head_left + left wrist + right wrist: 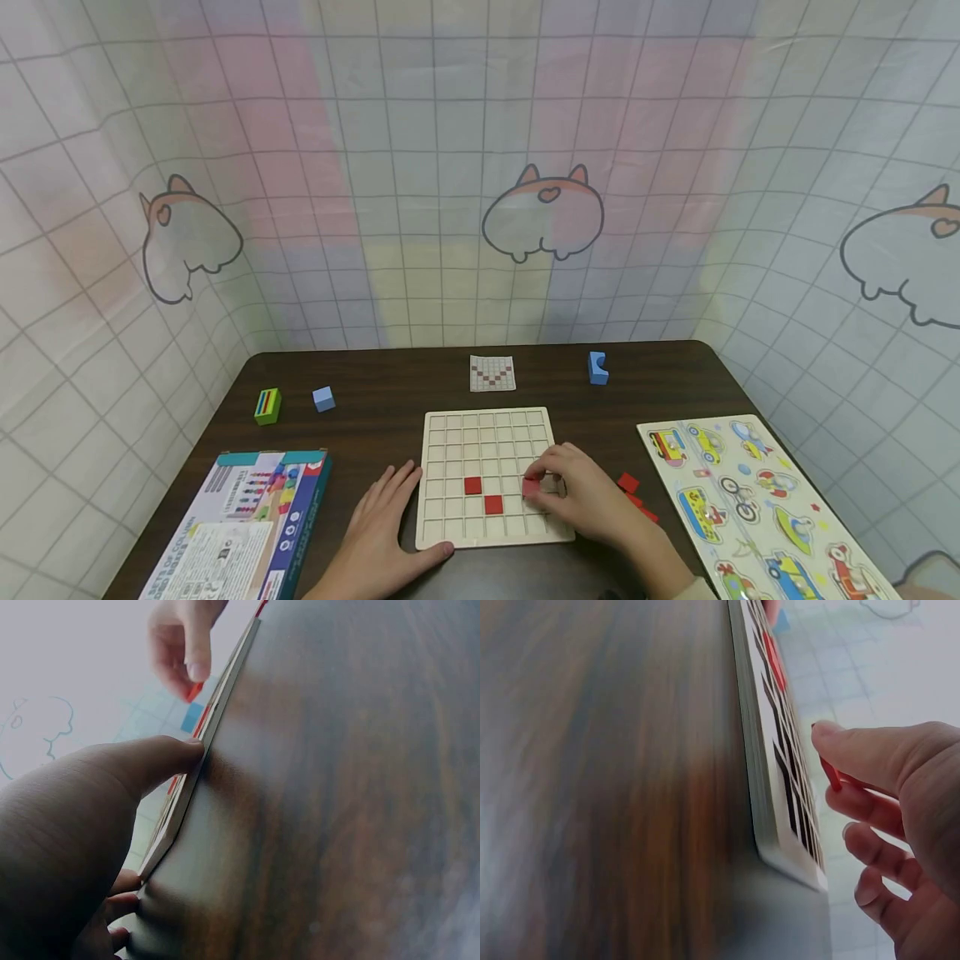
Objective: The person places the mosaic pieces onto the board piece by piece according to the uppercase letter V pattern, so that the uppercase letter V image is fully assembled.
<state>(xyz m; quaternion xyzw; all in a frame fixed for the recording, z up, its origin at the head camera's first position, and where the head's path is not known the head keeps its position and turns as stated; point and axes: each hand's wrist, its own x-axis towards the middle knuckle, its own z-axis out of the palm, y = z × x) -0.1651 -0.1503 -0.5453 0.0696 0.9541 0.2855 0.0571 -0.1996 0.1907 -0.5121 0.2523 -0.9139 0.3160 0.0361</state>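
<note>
A pale wooden grid board (450, 450) lies on the dark table, with one red square tile (472, 485) in a cell and another red tile (492, 505) diagonally below it. Over the board's right half, my right hand (573, 492) pinches a red tile (829, 772) between thumb and fingertips; in the right wrist view it is held above the board surface. My left hand (382, 533) lies at the board's lower left corner, fingers extended along the left side. Its thumb (169, 761) touches the front edge.
Several loose red tiles (628, 482) lie right of my right hand. A picture puzzle board (720, 492) is at the right, a printed box (247, 525) at the left. Behind stand a pattern card (492, 373), blue arch block (597, 368), blue cube (324, 399) and green block (267, 407).
</note>
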